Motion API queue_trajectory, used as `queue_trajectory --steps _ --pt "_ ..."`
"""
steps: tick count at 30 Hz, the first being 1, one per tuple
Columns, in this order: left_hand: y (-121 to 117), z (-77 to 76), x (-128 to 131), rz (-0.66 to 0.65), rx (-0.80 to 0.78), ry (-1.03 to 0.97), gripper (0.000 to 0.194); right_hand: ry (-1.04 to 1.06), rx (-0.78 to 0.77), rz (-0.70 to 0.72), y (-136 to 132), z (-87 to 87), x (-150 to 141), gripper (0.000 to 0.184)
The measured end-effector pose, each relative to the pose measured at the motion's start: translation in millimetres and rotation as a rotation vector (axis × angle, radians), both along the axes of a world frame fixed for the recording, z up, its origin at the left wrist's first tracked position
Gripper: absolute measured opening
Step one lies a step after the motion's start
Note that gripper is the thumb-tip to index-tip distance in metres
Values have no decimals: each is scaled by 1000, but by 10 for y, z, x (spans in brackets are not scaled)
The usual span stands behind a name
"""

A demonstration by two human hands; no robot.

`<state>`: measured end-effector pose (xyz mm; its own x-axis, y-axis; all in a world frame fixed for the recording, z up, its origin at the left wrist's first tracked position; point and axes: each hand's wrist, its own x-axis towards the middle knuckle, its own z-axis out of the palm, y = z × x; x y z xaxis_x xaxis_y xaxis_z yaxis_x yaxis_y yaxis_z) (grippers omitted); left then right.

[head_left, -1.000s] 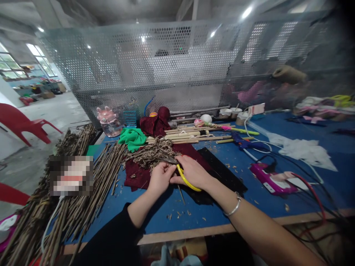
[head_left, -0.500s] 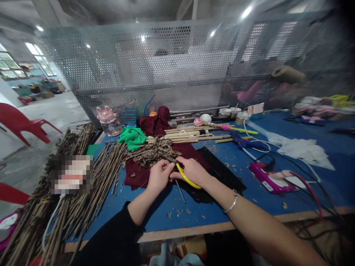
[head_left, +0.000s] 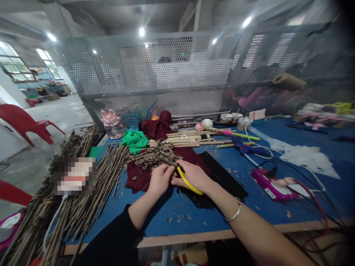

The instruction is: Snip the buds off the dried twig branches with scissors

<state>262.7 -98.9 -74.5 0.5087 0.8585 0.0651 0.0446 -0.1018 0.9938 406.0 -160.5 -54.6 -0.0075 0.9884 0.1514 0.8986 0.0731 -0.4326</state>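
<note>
My right hand [head_left: 191,174] is closed round the yellow handles of a pair of scissors [head_left: 190,184]. Their dark blades [head_left: 169,161] point up and left over a heap of dried plant sprigs [head_left: 152,155]. Close beside the blades, my left hand [head_left: 160,181] pinches thumb against fingers. A thin dry stem [head_left: 181,194] sticks out below, between the two hands, apparently held in the left fingers; its upper part is hidden. Under the sprigs lies a dark red cloth [head_left: 135,184], with a black sheet [head_left: 224,173] to its right.
Bundles of long dry stalks [head_left: 97,192] fill the left side of the blue table [head_left: 155,225]. Behind the hands are a green cloth [head_left: 135,141], bamboo sticks [head_left: 183,145] and a blue glue gun [head_left: 246,147]. A purple power strip [head_left: 273,188] with cables sits right; a perforated screen [head_left: 166,77] stands behind.
The whole view has shifted slightly downward as the head tilts up. Both hands stay together at the same place; the thin stem between them has changed position a little.
</note>
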Motion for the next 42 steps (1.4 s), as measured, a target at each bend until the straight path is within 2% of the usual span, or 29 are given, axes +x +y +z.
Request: queue_trajectory --steps 5,11,22,26,30,33,35,38,42 --pt "4 -9 -2 -22 27 43 32 17 42 33 6 -32 5 63" --pt "-7 -24 -1 -78 -10 17 34 4 -58 -28 -16 57 -2 44" --pt "14 -128 36 -82 -104 -9 35 70 -121 -64 11 -9 41 40" --pt "14 -106 32 -46 -103 -15 34 1 -110 -63 12 24 35 40" --pt "5 -35 18 19 -76 -21 30 -125 -59 -51 -17 57 13 50" --pt "6 -13 8 36 -64 -3 28 -124 -41 3 -29 40 1 55" --pt "12 -23 4 35 -32 8 29 -111 -41 7 -25 22 -5 51" --pt "18 -58 10 19 -12 30 31 -89 -53 -34 -9 16 -8 44" --pt "5 -98 34 -67 -91 4 34 -20 -50 -67 3 43 0 39"
